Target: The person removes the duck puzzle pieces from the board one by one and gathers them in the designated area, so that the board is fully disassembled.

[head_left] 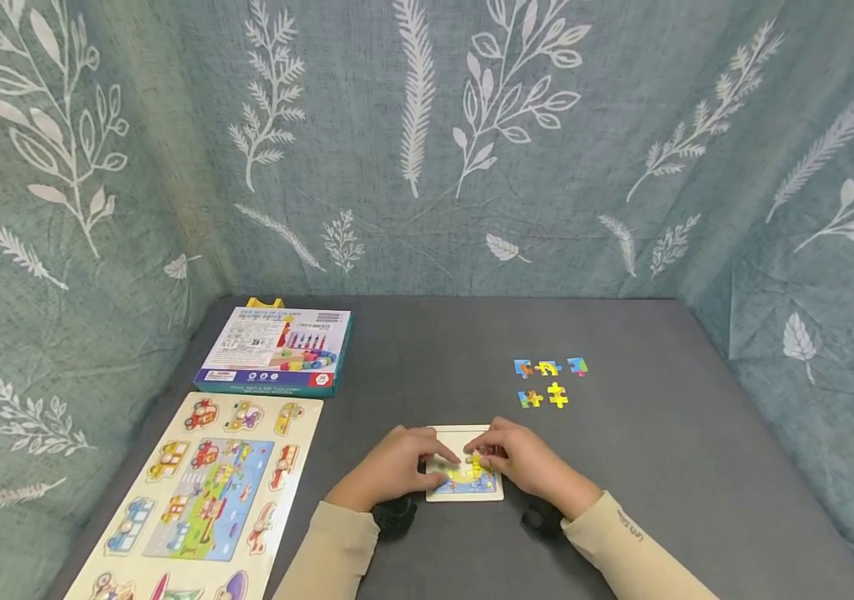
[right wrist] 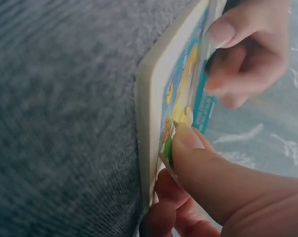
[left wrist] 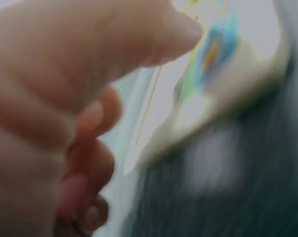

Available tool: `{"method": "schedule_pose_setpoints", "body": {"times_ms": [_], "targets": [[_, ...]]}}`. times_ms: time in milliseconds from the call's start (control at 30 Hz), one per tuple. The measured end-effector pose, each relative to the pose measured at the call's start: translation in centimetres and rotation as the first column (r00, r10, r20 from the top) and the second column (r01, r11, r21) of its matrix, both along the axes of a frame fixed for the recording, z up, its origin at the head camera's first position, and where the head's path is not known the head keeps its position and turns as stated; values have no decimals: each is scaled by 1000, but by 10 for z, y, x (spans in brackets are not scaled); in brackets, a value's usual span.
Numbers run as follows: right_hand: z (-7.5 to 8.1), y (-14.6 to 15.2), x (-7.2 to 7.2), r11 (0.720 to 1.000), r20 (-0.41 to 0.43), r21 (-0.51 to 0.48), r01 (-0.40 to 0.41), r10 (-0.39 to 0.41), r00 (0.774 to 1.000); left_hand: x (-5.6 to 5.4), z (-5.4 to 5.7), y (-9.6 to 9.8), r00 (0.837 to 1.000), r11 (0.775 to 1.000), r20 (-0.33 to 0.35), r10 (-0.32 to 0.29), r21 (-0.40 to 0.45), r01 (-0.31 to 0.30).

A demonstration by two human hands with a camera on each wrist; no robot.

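Observation:
A small wooden jigsaw tray (head_left: 447,432) with a blue and yellow picture partly filled in lies between both hands. At its right side my right hand (head_left: 535,458) pinches a jigsaw piece (right wrist: 168,150) with green on it between thumb and fingers; the piece is tilted over the tray, close to the yellow part of the picture. From the left, my left hand (head_left: 392,462) reaches over the tray, thumb and forefinger stretched out near the lower left edge. In the left wrist view its thumb (left wrist: 173,37) overlaps the tray rim, with the other fingers curled below.
Several loose jigsaw pieces (head_left: 557,395) lie on the dark table (head_left: 621,500) beyond the right hand. At the left are a large vehicle puzzle board (head_left: 295,433) and a flat bead-toy box (head_left: 265,383). A leaf-patterned curtain (head_left: 367,125) hangs behind the table.

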State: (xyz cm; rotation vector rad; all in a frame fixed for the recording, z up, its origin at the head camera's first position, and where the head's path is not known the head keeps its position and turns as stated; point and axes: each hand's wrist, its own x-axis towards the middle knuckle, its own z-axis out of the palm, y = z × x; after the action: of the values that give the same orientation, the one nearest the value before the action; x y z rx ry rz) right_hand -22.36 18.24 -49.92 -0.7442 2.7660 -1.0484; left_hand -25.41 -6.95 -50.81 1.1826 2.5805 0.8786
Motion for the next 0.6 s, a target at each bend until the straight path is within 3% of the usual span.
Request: {"method": "schedule_pose_setpoints", "body": {"times_ms": [100, 167, 267, 367, 500, 600], "targets": [[-2, 1, -1, 1000, -8, -28, 0, 0, 1000, 6, 5, 10, 993, 993, 9, -120, -22, 120], [-3, 2, -2, 999, -9, -46, 7, -8, 1000, 11, 8, 15, 990, 988, 22, -142, -61, 143], [-3, 2, -4, 998, 7, -63, 2, -1, 1000, 17, 12, 18, 994, 985, 43, -101, -137, 106], [1, 2, -7, 997, 88, -72, -2, 8, 996, 20, 16, 18, 996, 981, 72, -51, -183, 64], [8, 7, -13, 995, 194, -99, 19, 1, 981, 21, 18, 18, 996, 980, 79, -29, -193, 44], [15, 19, -16, 989, 182, -134, 66, -41, 982, 21, 17, 19, 996, 981, 84, -30, -186, 46]]}}
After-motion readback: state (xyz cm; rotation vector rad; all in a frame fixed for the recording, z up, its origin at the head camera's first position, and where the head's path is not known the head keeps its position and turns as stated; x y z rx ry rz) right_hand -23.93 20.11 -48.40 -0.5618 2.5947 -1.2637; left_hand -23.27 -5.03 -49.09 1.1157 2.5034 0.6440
